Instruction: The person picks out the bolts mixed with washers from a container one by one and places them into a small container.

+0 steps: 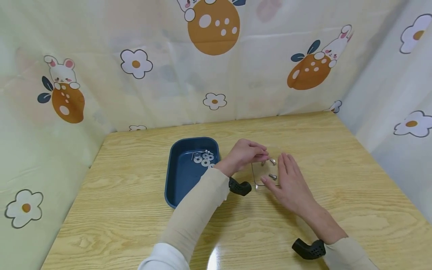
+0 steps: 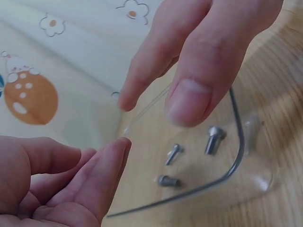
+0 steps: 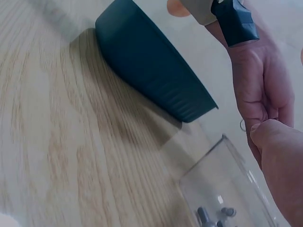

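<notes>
A clear plastic box [image 1: 260,176] sits on the table with several small metal bolts in it; one bolt [image 1: 273,176] lies near the thumb side of my right hand. My left hand [image 1: 244,153] reaches over the far left of the box, fingers extended together and fingertips close over the rim. In the left wrist view, nothing shows between the thumb and fingers of the left hand [image 2: 66,179]. My right hand [image 1: 293,187] lies along the box's right side, fingers straight, thumb at the near corner. The box's far edge is partly hidden by the left hand.
Left of the box stands a dark blue tray [image 1: 182,180], holding several flat washers [image 1: 205,162] and small metal pieces at its far right; my left forearm crosses its near right edge. Patterned curtains [image 1: 168,75] hang behind the wooden table [image 1: 118,210].
</notes>
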Available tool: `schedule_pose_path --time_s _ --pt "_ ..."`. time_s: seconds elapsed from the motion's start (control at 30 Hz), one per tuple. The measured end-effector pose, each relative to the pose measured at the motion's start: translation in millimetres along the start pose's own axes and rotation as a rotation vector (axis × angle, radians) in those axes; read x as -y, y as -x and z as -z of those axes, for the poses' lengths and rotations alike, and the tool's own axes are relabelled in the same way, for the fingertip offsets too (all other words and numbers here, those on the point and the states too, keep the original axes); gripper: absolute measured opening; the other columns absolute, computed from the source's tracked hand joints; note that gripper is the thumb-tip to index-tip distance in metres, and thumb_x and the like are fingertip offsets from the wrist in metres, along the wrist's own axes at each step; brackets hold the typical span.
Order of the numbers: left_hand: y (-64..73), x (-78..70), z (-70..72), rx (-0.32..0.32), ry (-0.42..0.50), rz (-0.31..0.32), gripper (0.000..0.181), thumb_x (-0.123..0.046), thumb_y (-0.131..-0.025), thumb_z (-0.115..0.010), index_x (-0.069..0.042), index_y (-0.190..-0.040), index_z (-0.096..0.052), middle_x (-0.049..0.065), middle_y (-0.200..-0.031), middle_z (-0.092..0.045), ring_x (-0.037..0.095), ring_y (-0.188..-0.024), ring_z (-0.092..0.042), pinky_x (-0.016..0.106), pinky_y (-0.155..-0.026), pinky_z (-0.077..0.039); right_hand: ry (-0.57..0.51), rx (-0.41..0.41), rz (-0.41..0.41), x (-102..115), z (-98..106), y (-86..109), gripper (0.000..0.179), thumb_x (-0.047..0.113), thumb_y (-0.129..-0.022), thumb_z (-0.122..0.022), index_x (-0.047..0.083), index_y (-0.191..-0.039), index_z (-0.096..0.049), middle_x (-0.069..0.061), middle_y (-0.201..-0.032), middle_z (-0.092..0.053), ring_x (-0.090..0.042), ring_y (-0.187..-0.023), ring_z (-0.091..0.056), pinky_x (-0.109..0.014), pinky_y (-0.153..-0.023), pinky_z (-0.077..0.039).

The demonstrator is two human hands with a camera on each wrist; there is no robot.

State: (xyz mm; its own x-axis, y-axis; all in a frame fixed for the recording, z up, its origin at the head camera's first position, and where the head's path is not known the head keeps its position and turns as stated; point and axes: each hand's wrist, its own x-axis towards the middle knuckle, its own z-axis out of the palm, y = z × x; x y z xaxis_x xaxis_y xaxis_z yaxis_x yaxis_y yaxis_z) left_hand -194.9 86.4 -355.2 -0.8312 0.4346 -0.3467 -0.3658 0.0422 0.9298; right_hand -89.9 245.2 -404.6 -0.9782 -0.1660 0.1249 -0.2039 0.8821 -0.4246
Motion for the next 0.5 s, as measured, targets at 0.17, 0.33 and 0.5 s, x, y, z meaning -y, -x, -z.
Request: schedule_pose_path --time_s 0.17,0.33,0.5 --pt "5.8 -4.4 17.7 0.007 0.023 -0.006 0.027 -0.001 -0.099 -0.055 0.007 -0.124 -0.063 0.026 -0.123 -0.066 0.029 -0.109 -0.070 0.042 -0.103 -0.053 -0.016 0.026 0.010 11.2 1.1 -3.4 0.095 0.056 -0.100 -0.047 -0.011 -0.154 -0.006 -0.031 -0.163 -0.004 -0.045 -0.152 -0.002 -0.062 -0.123 -0.012" --pt "14.5 -9.2 36.2 -0.015 0.024 -0.009 0.027 -0.004 -0.099 -0.057 0.003 -0.124 -0.064 0.021 -0.123 -0.068 0.025 -0.108 -0.071 0.036 -0.099 -0.056 -0.018 0.042 0.018 23.2 0.8 -7.1 0.095 0.057 -0.100 -0.046 -0.010 -0.154 -0.006 -0.028 -0.164 -0.003 -0.043 -0.153 -0.001 -0.060 -0.124 -0.011" --pt "22.7 -12.5 51.9 -0.036 0.024 -0.023 0.028 -0.005 -0.099 -0.058 0.002 -0.126 -0.064 0.020 -0.125 -0.067 0.024 -0.110 -0.071 0.029 -0.092 -0.059 -0.019 0.032 0.047 36.2 -1.3 -10.5 0.094 0.056 -0.099 -0.048 -0.009 -0.155 -0.008 -0.027 -0.164 -0.006 -0.044 -0.152 -0.004 -0.061 -0.124 -0.013"
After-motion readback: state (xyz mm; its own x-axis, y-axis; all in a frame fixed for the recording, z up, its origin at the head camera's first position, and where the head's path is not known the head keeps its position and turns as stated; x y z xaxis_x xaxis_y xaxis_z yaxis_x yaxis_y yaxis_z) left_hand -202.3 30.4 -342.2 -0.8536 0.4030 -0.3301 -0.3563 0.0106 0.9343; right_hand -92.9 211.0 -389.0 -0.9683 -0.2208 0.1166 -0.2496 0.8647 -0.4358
